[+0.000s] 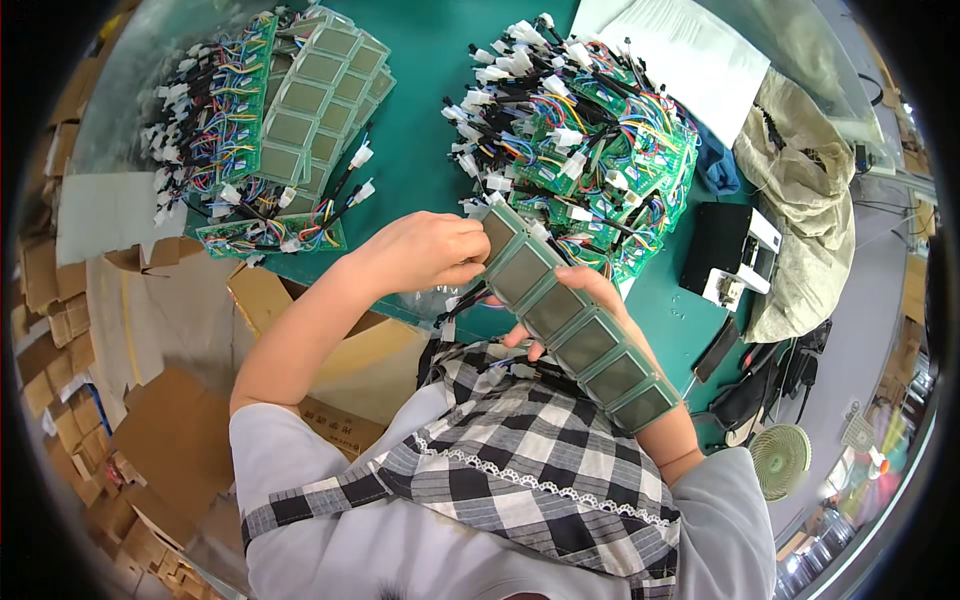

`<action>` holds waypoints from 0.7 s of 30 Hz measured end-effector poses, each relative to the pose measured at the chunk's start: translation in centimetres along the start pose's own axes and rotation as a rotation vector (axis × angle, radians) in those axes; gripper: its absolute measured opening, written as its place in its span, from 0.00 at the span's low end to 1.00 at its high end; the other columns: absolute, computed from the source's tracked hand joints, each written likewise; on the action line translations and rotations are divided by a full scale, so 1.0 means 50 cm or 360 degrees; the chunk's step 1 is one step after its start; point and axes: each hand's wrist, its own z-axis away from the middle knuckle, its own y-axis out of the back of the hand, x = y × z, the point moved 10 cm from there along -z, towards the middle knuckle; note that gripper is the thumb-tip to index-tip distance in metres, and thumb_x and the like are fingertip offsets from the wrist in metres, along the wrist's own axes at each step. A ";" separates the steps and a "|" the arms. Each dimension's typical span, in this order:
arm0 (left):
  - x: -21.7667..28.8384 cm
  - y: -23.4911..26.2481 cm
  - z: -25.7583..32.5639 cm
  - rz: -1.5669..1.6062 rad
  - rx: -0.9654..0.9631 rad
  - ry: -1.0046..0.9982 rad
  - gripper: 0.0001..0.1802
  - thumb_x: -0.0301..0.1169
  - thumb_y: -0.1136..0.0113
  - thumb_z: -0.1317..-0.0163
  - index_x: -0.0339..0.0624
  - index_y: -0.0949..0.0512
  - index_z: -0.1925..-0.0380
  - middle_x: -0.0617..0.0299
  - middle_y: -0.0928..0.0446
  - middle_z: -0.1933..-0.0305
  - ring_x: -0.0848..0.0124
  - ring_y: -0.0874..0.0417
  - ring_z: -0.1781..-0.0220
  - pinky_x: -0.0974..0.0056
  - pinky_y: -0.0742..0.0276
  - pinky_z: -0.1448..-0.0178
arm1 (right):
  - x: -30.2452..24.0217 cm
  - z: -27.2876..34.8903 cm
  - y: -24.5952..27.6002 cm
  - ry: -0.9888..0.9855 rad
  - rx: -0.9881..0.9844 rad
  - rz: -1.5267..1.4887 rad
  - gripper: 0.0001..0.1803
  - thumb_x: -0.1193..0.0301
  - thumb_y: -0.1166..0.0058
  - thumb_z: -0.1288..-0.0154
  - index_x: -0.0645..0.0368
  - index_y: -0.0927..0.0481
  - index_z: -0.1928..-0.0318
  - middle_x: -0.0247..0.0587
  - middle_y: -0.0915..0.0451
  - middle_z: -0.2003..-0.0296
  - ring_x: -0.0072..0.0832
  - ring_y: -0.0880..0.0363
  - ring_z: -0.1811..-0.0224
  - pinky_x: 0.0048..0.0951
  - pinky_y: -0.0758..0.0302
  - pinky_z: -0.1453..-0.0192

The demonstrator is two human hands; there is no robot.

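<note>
- Nearest us, our checked apron (570, 435) spreads across our front.
- Panels (305, 97) overlap on the surface (420, 110), probably to save space.
- Our left hand (435, 250) curls its fingers narrowly at the upper end of the held panel (552, 310); we cannot tell what they pinch.
- Our right hand (605, 295) grips that panel aslant, seemingly steadying it.
- Wired boards (575, 135) heap beyond.

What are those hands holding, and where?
A long strip of square grey panels. The right hand grips its long edges near the middle; the left hand is at its far end, grip unclear.
</note>
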 end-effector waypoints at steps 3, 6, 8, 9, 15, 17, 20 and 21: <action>0.006 0.002 0.002 -0.0026 0.0118 -0.0049 0.09 0.32 0.36 0.39 0.43 0.26 0.68 0.60 0.25 0.67 0.58 0.19 0.64 0.55 0.23 0.63 | -0.005 0.004 0.006 0.0046 -0.0009 -0.0025 0.34 0.55 0.57 0.28 0.67 0.34 0.31 0.61 0.21 0.44 0.46 0.12 0.59 0.33 0.14 0.62; -0.011 0.011 0.005 0.0195 0.0198 0.0180 0.11 0.33 0.33 0.41 0.43 0.26 0.67 0.60 0.26 0.69 0.59 0.21 0.67 0.57 0.25 0.64 | -0.010 0.006 0.005 0.0060 -0.0114 -0.0032 0.34 0.54 0.58 0.27 0.67 0.34 0.31 0.61 0.21 0.43 0.48 0.13 0.57 0.34 0.13 0.63; 0.015 0.028 0.004 0.0093 0.0332 0.0046 0.15 0.37 0.29 0.44 0.42 0.26 0.68 0.60 0.26 0.69 0.60 0.22 0.69 0.59 0.27 0.66 | -0.006 0.004 -0.001 0.0035 -0.0072 -0.0013 0.35 0.54 0.58 0.27 0.68 0.34 0.31 0.61 0.21 0.43 0.48 0.13 0.56 0.33 0.13 0.63; 0.012 0.029 0.003 0.0095 0.0330 0.0048 0.15 0.37 0.29 0.44 0.42 0.26 0.68 0.60 0.26 0.69 0.60 0.22 0.69 0.59 0.27 0.66 | -0.003 0.003 -0.002 0.0010 -0.0037 0.0015 0.35 0.53 0.58 0.27 0.68 0.34 0.31 0.61 0.21 0.43 0.47 0.13 0.56 0.33 0.14 0.62; -0.056 -0.009 0.012 0.0362 -0.0093 0.0528 0.18 0.39 0.26 0.47 0.43 0.25 0.68 0.63 0.25 0.66 0.64 0.21 0.65 0.59 0.27 0.62 | -0.003 -0.003 -0.010 0.0015 -0.0086 -0.0029 0.35 0.53 0.59 0.26 0.69 0.34 0.31 0.62 0.22 0.44 0.47 0.13 0.57 0.32 0.14 0.61; -0.011 0.011 0.011 -0.0433 0.0130 0.0053 0.13 0.35 0.28 0.46 0.44 0.24 0.69 0.65 0.24 0.63 0.68 0.20 0.60 0.59 0.27 0.56 | -0.001 -0.008 0.001 0.0025 -0.0069 -0.0002 0.35 0.53 0.59 0.26 0.69 0.34 0.30 0.63 0.22 0.44 0.46 0.13 0.57 0.31 0.14 0.61; 0.012 0.084 0.059 -0.1031 0.0840 -0.0070 0.08 0.30 0.34 0.46 0.45 0.23 0.69 0.66 0.24 0.60 0.70 0.21 0.55 0.58 0.27 0.53 | -0.013 -0.016 0.046 0.0103 -0.0061 0.0008 0.35 0.53 0.59 0.25 0.67 0.34 0.30 0.63 0.22 0.43 0.46 0.13 0.56 0.31 0.14 0.61; -0.008 0.071 0.083 -0.1036 0.0840 -0.0060 0.08 0.30 0.34 0.46 0.45 0.23 0.69 0.66 0.24 0.60 0.70 0.21 0.55 0.58 0.27 0.53 | -0.020 -0.026 0.063 0.0139 -0.0103 0.0001 0.35 0.52 0.59 0.25 0.66 0.35 0.29 0.62 0.23 0.42 0.46 0.13 0.55 0.32 0.13 0.61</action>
